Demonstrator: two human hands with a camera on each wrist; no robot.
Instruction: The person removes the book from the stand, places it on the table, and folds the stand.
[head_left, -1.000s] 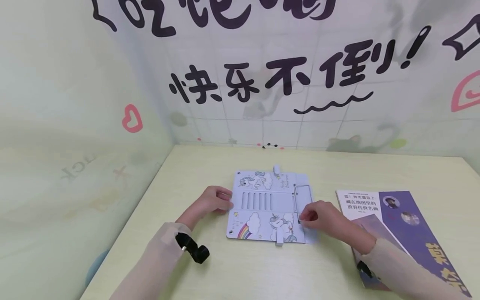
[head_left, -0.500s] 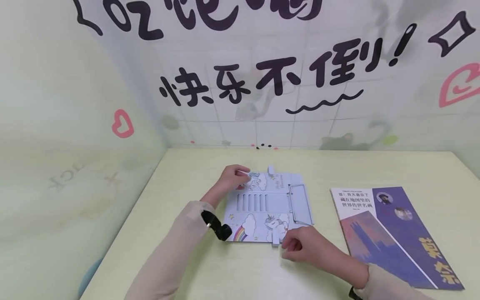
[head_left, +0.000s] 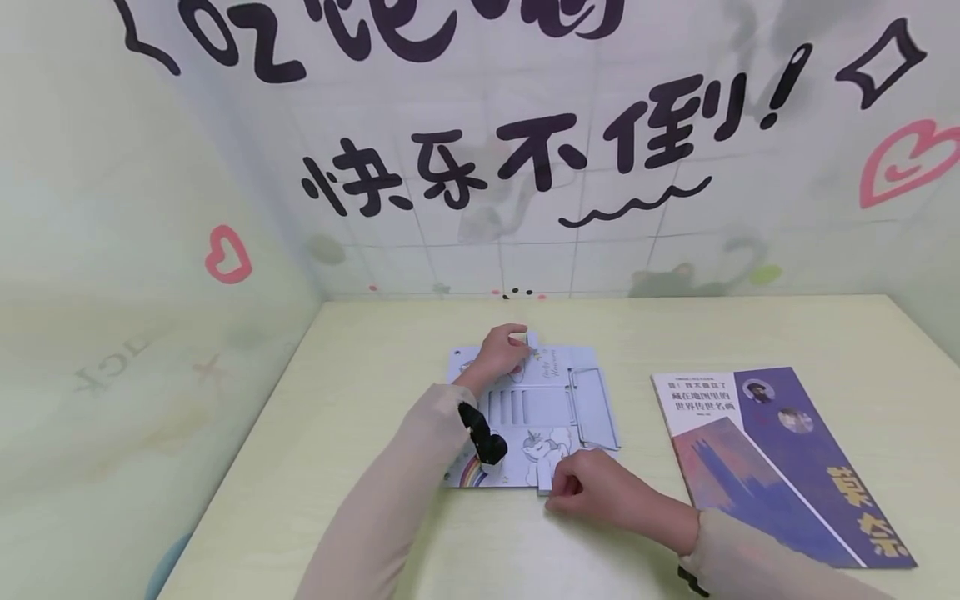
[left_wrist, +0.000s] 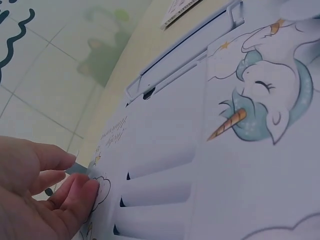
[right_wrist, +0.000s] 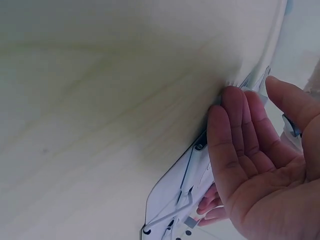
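Note:
A pale book stand (head_left: 553,408) printed with unicorns and a rainbow lies on the table. It has slots across its middle and a wire frame (head_left: 596,446) along its right side. My left hand (head_left: 501,354) reaches over the stand to the far page clip (head_left: 532,339); in the left wrist view, thumb and forefinger are spread on either side of that clip (left_wrist: 77,169). At the front edge, my right hand (head_left: 592,487) has its fingertips right beside the near page clip (head_left: 544,477). The right wrist view shows its fingers nearly straight, thumb apart from them.
To the right lies a purple book (head_left: 795,467) with a white and pink cover panel. A printed curtain (head_left: 480,275) hangs behind the table (head_left: 345,367) and along its left side.
My left hand has gone from the stand's left edge to the far clip. My right hand has left the wire frame for the near clip, uncovering more of the book.

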